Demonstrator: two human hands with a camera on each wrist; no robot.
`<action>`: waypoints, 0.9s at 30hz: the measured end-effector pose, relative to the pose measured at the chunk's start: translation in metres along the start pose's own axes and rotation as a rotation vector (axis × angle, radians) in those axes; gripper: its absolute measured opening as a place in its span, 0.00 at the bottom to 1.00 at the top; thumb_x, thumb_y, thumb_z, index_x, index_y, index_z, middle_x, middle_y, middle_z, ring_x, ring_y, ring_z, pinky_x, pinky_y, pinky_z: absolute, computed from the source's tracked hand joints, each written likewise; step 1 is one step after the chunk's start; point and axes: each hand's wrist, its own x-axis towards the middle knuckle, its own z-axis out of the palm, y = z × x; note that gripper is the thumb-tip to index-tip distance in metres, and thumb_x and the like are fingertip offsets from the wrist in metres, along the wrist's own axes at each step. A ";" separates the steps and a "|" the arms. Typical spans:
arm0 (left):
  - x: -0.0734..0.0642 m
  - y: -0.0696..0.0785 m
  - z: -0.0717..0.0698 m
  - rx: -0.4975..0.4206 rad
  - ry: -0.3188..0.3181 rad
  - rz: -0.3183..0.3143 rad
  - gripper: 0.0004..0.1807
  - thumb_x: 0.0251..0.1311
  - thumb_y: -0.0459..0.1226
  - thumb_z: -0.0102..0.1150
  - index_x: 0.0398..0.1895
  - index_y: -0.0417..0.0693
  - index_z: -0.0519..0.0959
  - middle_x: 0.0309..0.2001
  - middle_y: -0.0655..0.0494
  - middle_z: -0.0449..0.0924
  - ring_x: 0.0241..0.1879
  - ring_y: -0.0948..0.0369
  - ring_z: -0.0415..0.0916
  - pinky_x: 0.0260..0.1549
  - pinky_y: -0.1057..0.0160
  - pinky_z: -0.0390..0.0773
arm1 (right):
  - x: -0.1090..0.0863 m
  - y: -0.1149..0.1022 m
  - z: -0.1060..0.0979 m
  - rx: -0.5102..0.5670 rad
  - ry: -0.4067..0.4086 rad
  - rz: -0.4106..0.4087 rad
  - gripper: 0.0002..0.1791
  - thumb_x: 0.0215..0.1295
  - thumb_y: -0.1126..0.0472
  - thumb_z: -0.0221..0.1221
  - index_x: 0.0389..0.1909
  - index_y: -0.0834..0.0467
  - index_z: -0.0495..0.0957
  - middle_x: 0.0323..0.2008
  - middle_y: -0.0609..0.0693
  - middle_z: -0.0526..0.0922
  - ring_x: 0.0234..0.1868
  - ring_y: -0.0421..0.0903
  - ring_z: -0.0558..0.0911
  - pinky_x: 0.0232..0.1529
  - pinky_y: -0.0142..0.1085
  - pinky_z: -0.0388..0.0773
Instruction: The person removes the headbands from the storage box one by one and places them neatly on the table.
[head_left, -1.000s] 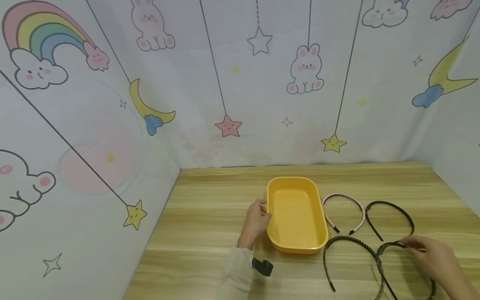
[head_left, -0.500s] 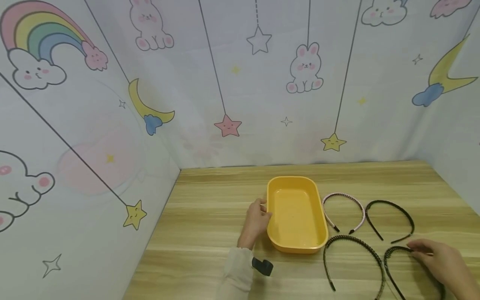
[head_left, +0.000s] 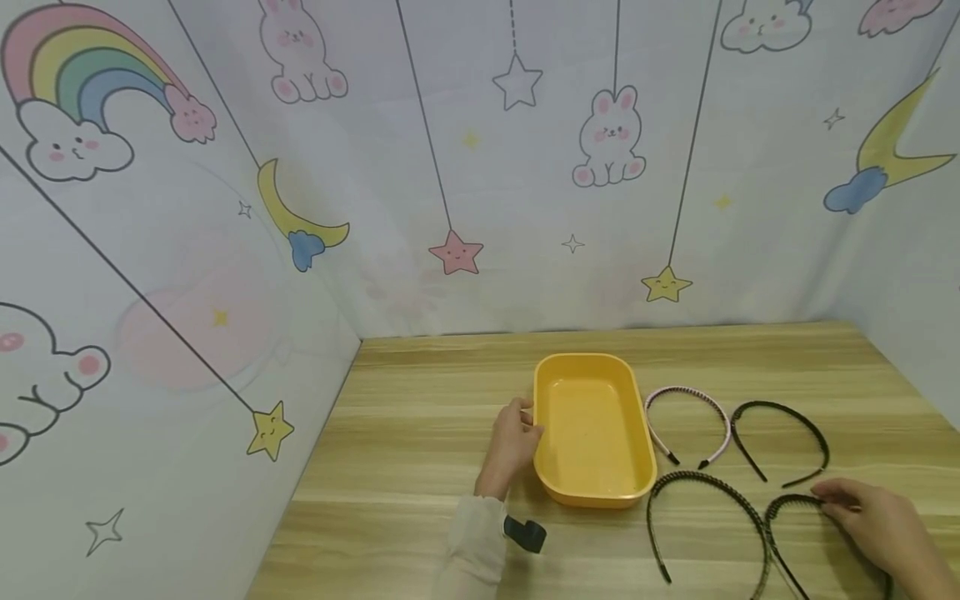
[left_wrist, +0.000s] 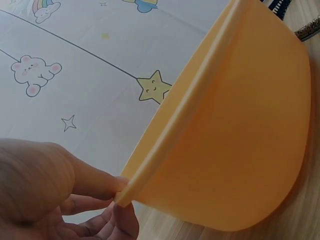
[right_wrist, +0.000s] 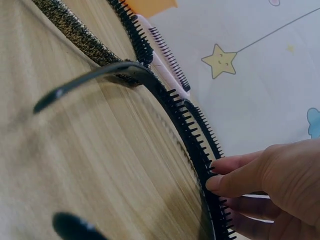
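In the head view my left hand (head_left: 512, 442) holds the left rim of a yellow plastic basin (head_left: 588, 433) standing on the table. The left wrist view shows the thumb and fingers pinching the basin's rim (left_wrist: 175, 117). At the lower right, my right hand (head_left: 873, 517) pinches the top of a black toothed headband (right_wrist: 192, 132) between thumb and fingers. This headband's left side meets a black-and-gold headband (head_left: 705, 476) in the head view. Its lower ends run out of that frame.
Beyond the held headband lie a pink headband (head_left: 684, 391), close to the basin's right side, and another black headband (head_left: 780, 406). A patterned cloth wall (head_left: 525, 300) rises behind the wooden table (head_left: 420, 392) and along its left side.
My right hand has shifted the black headband right and slightly toward me, off its earlier overlap with the black-and-gold one. The left hand and basin stay put.
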 end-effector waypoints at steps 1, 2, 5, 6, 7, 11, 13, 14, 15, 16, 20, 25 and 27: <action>0.000 0.000 0.000 0.000 0.000 0.000 0.21 0.58 0.26 0.59 0.56 0.32 0.71 0.38 0.45 0.75 0.37 0.55 0.79 0.34 0.62 0.80 | 0.000 0.000 0.000 0.001 -0.001 0.001 0.08 0.48 0.72 0.65 0.31 0.63 0.82 0.30 0.61 0.85 0.32 0.64 0.82 0.34 0.57 0.74; 0.000 0.000 0.000 0.001 0.000 0.003 0.21 0.58 0.26 0.59 0.56 0.32 0.71 0.38 0.45 0.75 0.37 0.55 0.79 0.34 0.61 0.80 | 0.000 0.000 0.000 0.001 0.001 0.001 0.08 0.48 0.72 0.65 0.32 0.63 0.82 0.30 0.61 0.85 0.32 0.64 0.82 0.34 0.58 0.74; 0.001 0.000 0.000 -0.004 -0.004 0.001 0.22 0.58 0.26 0.59 0.56 0.32 0.70 0.38 0.45 0.75 0.37 0.55 0.79 0.34 0.61 0.80 | 0.000 0.000 0.001 0.007 0.011 0.003 0.08 0.48 0.73 0.65 0.32 0.64 0.82 0.30 0.61 0.85 0.32 0.65 0.81 0.35 0.58 0.74; 0.001 0.000 0.000 -0.006 -0.004 0.001 0.22 0.58 0.26 0.59 0.56 0.32 0.70 0.38 0.45 0.75 0.37 0.55 0.79 0.34 0.61 0.81 | 0.000 0.000 0.001 0.009 0.015 0.004 0.08 0.48 0.73 0.65 0.32 0.64 0.82 0.30 0.61 0.85 0.33 0.65 0.81 0.35 0.58 0.73; 0.001 0.000 0.000 -0.008 -0.005 0.001 0.22 0.58 0.26 0.59 0.57 0.31 0.70 0.38 0.45 0.75 0.37 0.55 0.79 0.34 0.61 0.81 | 0.000 0.000 0.002 0.010 0.018 0.007 0.08 0.48 0.73 0.65 0.32 0.64 0.82 0.30 0.61 0.85 0.33 0.65 0.81 0.35 0.57 0.73; 0.001 0.000 0.000 -0.009 -0.006 -0.004 0.22 0.58 0.26 0.59 0.57 0.31 0.70 0.38 0.44 0.75 0.37 0.55 0.79 0.34 0.61 0.81 | -0.001 0.000 0.003 0.012 0.027 0.009 0.08 0.48 0.73 0.64 0.32 0.64 0.82 0.30 0.61 0.85 0.33 0.64 0.81 0.36 0.57 0.73; 0.001 0.000 0.000 -0.013 -0.009 -0.013 0.22 0.58 0.26 0.59 0.57 0.32 0.70 0.38 0.44 0.75 0.38 0.55 0.79 0.34 0.61 0.81 | -0.001 -0.001 0.003 0.011 0.020 0.013 0.08 0.49 0.73 0.64 0.33 0.64 0.82 0.31 0.61 0.85 0.33 0.65 0.81 0.36 0.57 0.73; 0.001 0.000 0.000 -0.014 -0.010 -0.017 0.22 0.59 0.26 0.59 0.57 0.32 0.70 0.39 0.44 0.75 0.38 0.55 0.79 0.34 0.61 0.81 | -0.001 -0.001 0.003 0.012 0.015 0.016 0.08 0.49 0.73 0.64 0.33 0.65 0.82 0.31 0.62 0.85 0.34 0.66 0.81 0.36 0.57 0.73; 0.001 0.000 0.000 -0.016 -0.012 -0.022 0.22 0.59 0.26 0.58 0.57 0.32 0.70 0.39 0.44 0.75 0.38 0.55 0.79 0.35 0.61 0.81 | -0.001 -0.001 0.003 0.011 0.013 0.019 0.08 0.49 0.73 0.64 0.33 0.65 0.82 0.31 0.62 0.85 0.35 0.66 0.81 0.36 0.57 0.73; 0.001 0.000 0.000 -0.018 -0.013 -0.026 0.22 0.59 0.27 0.58 0.58 0.32 0.70 0.39 0.44 0.75 0.38 0.55 0.79 0.35 0.61 0.81 | 0.000 -0.001 0.003 0.011 0.009 0.022 0.08 0.50 0.73 0.64 0.34 0.65 0.82 0.31 0.62 0.85 0.35 0.67 0.81 0.37 0.57 0.73; 0.001 0.001 0.000 -0.015 -0.013 -0.028 0.22 0.59 0.27 0.58 0.58 0.33 0.70 0.40 0.45 0.75 0.39 0.55 0.78 0.35 0.61 0.81 | 0.000 0.000 0.003 0.010 0.008 0.030 0.08 0.50 0.73 0.63 0.34 0.66 0.82 0.32 0.63 0.85 0.36 0.68 0.80 0.37 0.58 0.73; 0.002 0.001 0.001 -0.016 -0.007 -0.010 0.22 0.59 0.26 0.58 0.57 0.32 0.70 0.40 0.43 0.75 0.38 0.54 0.79 0.35 0.61 0.81 | 0.001 0.001 0.003 0.005 0.003 0.034 0.09 0.50 0.73 0.64 0.35 0.67 0.81 0.31 0.63 0.85 0.35 0.67 0.81 0.36 0.58 0.73; 0.001 0.001 0.001 -0.018 -0.008 -0.005 0.22 0.59 0.26 0.58 0.57 0.32 0.70 0.40 0.42 0.75 0.38 0.54 0.79 0.35 0.61 0.81 | 0.001 0.000 0.001 0.005 -0.013 0.036 0.10 0.49 0.73 0.64 0.35 0.69 0.81 0.32 0.64 0.84 0.36 0.67 0.81 0.37 0.58 0.73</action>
